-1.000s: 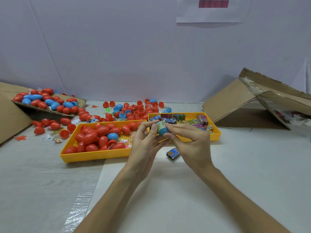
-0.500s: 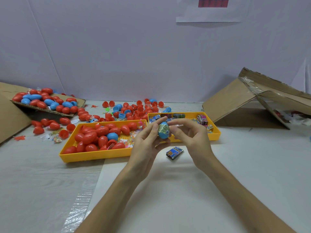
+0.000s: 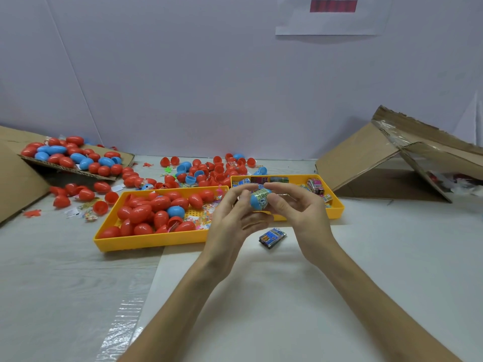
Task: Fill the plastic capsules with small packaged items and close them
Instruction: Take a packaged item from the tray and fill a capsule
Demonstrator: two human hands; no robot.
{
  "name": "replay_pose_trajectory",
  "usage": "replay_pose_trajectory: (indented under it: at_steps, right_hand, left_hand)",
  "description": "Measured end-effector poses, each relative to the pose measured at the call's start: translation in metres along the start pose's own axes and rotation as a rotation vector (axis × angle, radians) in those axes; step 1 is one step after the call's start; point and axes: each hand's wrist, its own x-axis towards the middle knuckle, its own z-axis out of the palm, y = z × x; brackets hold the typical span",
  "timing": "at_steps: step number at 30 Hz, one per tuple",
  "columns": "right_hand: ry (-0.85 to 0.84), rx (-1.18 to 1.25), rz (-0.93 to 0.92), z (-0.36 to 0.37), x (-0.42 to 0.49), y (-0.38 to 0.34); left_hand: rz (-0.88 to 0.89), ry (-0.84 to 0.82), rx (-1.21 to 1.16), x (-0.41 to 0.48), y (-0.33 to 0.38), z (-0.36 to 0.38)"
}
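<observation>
L hand (image 3: 230, 218) & R hand (image 3: 300, 212) are both up off the surface (image 3: 52, 283), mid-scene, meeting on one blue capsule (image 3: 257, 201). L hand: thumb & fingers curled round its left side, gripping. R hand: index arched over the top, thumb on the right side, pinching it; its other fingers are loosely curled w/ nothing in them. A printed wrapper shows across the capsule's front. Can't tell if the capsule is closed, since fingers cover the top. It hangs in front of the R tray's (image 3: 334, 212) near wall.

Far left: cardboard flap (image 3: 126, 159), tilted, loaded w/ red + blue capsules. Just near of it, loose reds (image 3: 86, 194) scattered on the surface, plus a few small bags.

Next, L tray (image 3: 146, 241), yellow, mostly red capsules, one blue (image 3: 175, 211) among them, and some printed bags at its right end. Beyond it, far side, a heap of open halves (image 3: 209, 169), red w/ some blue.

Centre: white sheet (image 3: 261, 309) under both forearms. A spare packet (image 3: 272, 237) lies flat on it, near side of the hands, btwn the wrists, touching neither.

R tray, yellow, sits beside the L tray & further back, w/ packets (image 3: 316, 185) along its far & right parts.

Far right: brown box (image 3: 360, 163) on its side, flaps open. On the wall above, a paper (image 3: 332, 22) w/ a red bar.
</observation>
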Motion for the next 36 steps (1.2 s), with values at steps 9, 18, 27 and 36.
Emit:
replay_pose_trajectory:
  at_steps: [9,18,27,36]
  right_hand:
    - [0.023,0.016,0.009,-0.0001,-0.0004,0.0015]
    - [0.046,0.050,0.007,0.0006,0.0003,0.0040]
    - [0.048,0.052,0.011,0.0003,-0.0002,0.0043]
    - [-0.022,0.011,0.089,-0.0028,0.0020,0.0076]
  left_hand:
    - [0.096,0.009,0.120,-0.0021,-0.0032,-0.0007]
    - [0.096,0.008,0.132,-0.0006,-0.0069,-0.0018]
    - [0.116,0.033,0.174,0.0008,-0.0093,-0.0018]
    - [0.168,0.120,0.201,0.0033,-0.0080,-0.0067]
